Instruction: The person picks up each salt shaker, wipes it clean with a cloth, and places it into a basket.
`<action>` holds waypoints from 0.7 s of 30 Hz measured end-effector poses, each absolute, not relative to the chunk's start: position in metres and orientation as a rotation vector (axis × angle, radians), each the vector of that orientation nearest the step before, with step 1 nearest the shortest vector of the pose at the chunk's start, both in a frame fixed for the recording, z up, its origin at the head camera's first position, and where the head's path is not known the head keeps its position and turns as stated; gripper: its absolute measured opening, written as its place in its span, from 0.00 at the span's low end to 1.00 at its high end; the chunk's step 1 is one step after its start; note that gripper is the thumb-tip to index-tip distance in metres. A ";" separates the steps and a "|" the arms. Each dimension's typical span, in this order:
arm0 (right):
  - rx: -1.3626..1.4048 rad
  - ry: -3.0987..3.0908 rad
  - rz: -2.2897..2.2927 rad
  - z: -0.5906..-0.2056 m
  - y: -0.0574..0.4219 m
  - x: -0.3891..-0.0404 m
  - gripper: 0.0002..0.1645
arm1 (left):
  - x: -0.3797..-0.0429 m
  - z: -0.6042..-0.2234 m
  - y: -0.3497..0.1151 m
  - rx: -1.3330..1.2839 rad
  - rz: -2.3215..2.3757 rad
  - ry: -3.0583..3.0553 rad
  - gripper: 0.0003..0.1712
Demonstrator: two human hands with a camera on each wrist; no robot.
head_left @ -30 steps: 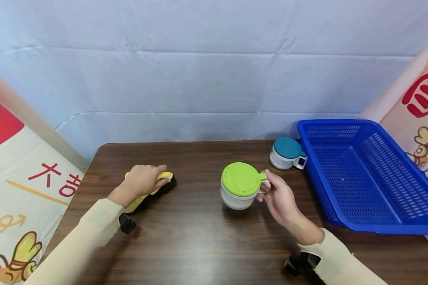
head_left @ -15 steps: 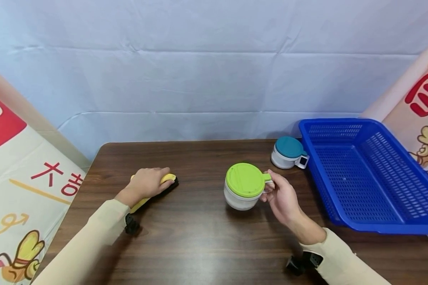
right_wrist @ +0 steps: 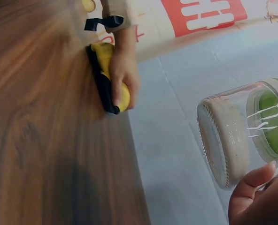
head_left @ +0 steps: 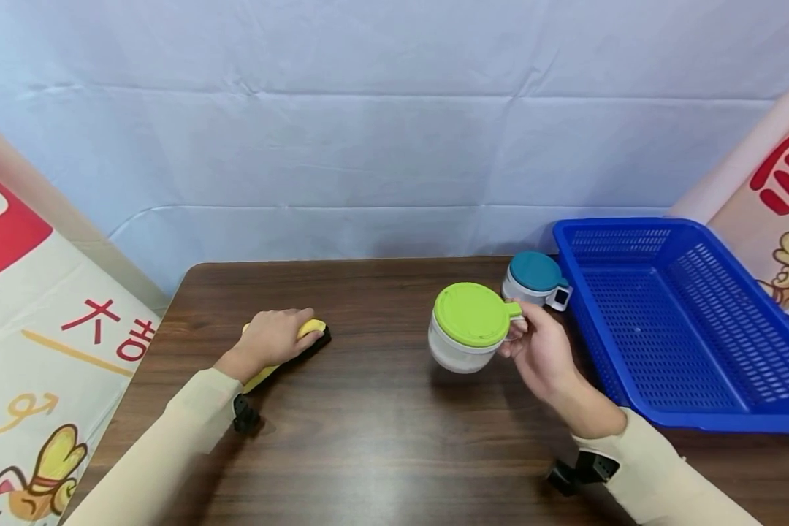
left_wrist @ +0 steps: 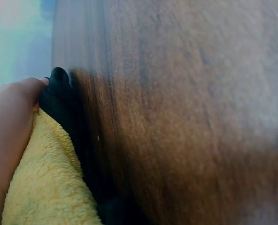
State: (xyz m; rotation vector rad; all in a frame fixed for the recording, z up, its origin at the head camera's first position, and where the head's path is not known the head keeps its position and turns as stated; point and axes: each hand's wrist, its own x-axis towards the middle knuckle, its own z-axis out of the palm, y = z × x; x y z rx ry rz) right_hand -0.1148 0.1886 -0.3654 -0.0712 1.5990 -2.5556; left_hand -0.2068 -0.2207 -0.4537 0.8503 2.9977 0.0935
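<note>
In the head view my left hand (head_left: 271, 342) grips a folded yellow and black cloth (head_left: 312, 328) on the table's left side. The left wrist view shows the cloth's fuzzy yellow face (left_wrist: 52, 173), with its black side against the wood. My right hand (head_left: 547, 359) holds a seasoning jar (head_left: 471, 315) by its handle, raised above the table. It has a light green lid; in the right wrist view its clear body (right_wrist: 230, 136) contains a whitish filling. Behind that hand stands a second seasoning jar (head_left: 535, 272) with a teal lid, partly covered by the hand and the green-lidded jar.
At the right, a blue plastic basket (head_left: 717, 421) with perforated walls stands close beside the teal-lidded jar. The dark wooden table (head_left: 368, 438) ends at a pale cloth backdrop (head_left: 368, 161). Printed sheets (head_left: 59, 365) hang at both sides.
My right hand has lifted the green-lidded jar and carried it rightward and away from me, so it now overlaps the teal-lidded jar. The left hand and cloth have shifted slightly right.
</note>
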 end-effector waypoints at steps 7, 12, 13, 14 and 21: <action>-0.130 1.587 -2.577 -0.343 0.208 -0.124 0.28 | -0.206 -0.453 -0.221 0.833 0.098 2.989 0.24; -0.221 1.417 -2.631 -0.325 0.224 -0.134 0.29 | -0.207 -0.453 -0.222 0.831 0.102 2.985 0.24; -0.234 1.385 -2.643 -0.322 0.227 -0.136 0.29 | -0.207 -0.453 -0.222 0.829 0.103 2.983 0.24; -0.248 1.340 -2.656 -0.319 0.230 -0.138 0.29 | -0.207 -0.453 -0.222 0.827 0.106 2.981 0.24; -0.311 1.016 -2.734 -0.302 0.252 -0.151 0.31 | -0.207 -0.454 -0.223 0.825 0.110 2.976 0.23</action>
